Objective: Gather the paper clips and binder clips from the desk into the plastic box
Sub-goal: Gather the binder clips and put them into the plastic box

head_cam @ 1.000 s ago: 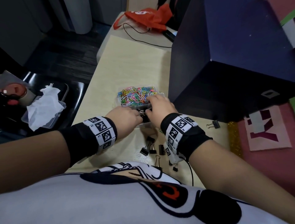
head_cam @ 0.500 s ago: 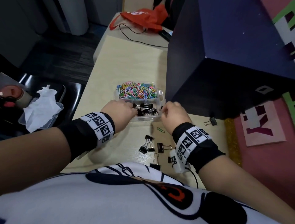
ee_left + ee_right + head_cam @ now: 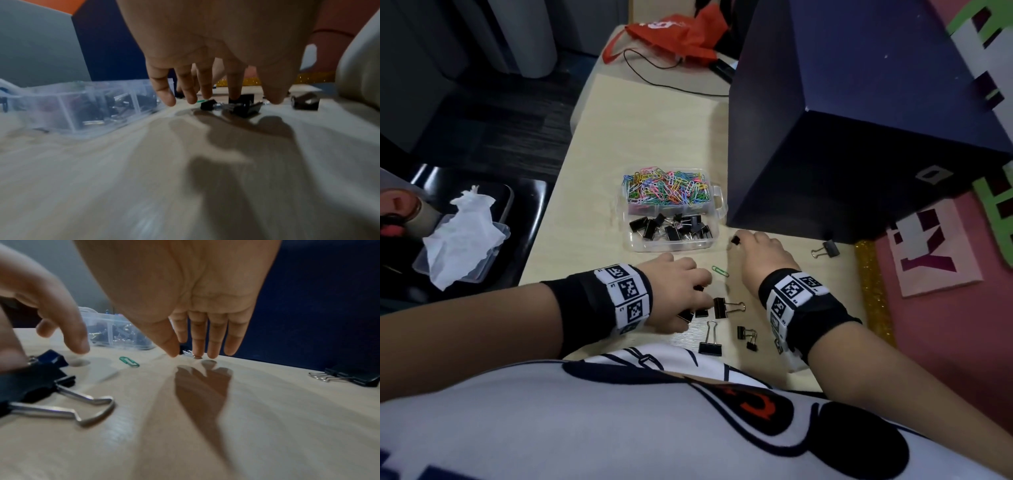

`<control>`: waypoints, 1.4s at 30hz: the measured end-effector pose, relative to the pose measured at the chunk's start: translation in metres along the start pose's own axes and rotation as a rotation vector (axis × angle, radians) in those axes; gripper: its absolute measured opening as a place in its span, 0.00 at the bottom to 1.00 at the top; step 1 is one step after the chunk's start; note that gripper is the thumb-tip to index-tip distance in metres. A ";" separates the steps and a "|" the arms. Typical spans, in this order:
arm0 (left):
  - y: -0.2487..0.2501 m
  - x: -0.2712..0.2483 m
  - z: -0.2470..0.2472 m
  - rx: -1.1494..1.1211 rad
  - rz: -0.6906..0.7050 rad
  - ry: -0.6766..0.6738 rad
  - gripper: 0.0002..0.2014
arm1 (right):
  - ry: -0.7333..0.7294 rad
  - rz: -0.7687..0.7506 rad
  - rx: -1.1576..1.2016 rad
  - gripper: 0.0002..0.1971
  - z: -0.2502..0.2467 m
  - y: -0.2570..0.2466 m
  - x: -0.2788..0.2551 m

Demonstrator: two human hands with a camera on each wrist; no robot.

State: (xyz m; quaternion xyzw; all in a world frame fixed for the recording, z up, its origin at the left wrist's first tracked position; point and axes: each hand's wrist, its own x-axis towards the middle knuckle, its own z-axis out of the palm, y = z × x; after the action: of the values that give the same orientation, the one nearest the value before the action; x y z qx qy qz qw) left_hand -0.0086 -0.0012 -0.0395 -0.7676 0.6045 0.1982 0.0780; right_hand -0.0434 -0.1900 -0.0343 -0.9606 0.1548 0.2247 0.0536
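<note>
The clear plastic box (image 3: 719, 200) holds coloured paper clips in its far compartment and black binder clips in the near one. My left hand (image 3: 700, 294) reaches down with straight fingers onto a cluster of black binder clips (image 3: 244, 105) near the desk's front edge; its fingertips (image 3: 234, 95) touch one. My right hand (image 3: 739, 240) is just right of the box, fingers straight. Its thumb and fingertips (image 3: 173, 352) come down around a small black binder clip (image 3: 185, 350). A green paper clip (image 3: 720, 271) lies between the hands.
More binder clips lie loose on the desk: one (image 3: 726, 306) by the left hand, one (image 3: 710, 342) near the front edge, two small ones (image 3: 746, 334), and one (image 3: 825, 249) at the foot of the dark blue box (image 3: 859, 137). A tissue-filled tray (image 3: 462, 246) sits left.
Both hands have left the box. The left hand drew back to the clips near the front edge. The right hand moved right and down onto the desk beside the box.
</note>
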 end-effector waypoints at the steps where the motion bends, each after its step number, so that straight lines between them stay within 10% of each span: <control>1: -0.001 0.000 0.001 0.017 -0.008 -0.019 0.26 | 0.000 0.024 0.023 0.32 0.001 0.002 0.000; 13: -0.021 -0.001 0.005 -0.105 -0.174 0.008 0.16 | 0.007 0.143 0.062 0.20 0.011 0.009 -0.004; 24: -0.049 -0.011 -0.024 -0.195 -0.397 0.409 0.22 | 0.137 0.079 0.143 0.15 -0.025 -0.008 0.008; 28: -0.056 -0.014 -0.026 -0.124 -0.557 0.353 0.25 | -0.005 -0.035 0.079 0.26 -0.012 -0.004 0.007; 35: -0.021 -0.009 -0.005 -0.060 -0.183 0.158 0.16 | 0.009 -0.017 0.055 0.13 0.012 0.005 0.003; 42: -0.022 0.001 0.015 -0.132 -0.269 -0.010 0.14 | 0.144 0.001 0.254 0.09 -0.008 -0.004 -0.008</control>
State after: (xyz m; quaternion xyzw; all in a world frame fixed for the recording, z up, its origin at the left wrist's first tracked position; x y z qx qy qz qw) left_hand 0.0097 0.0085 -0.0560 -0.8441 0.4814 0.2292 0.0562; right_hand -0.0457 -0.1854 -0.0236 -0.9596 0.1860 0.1338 0.1633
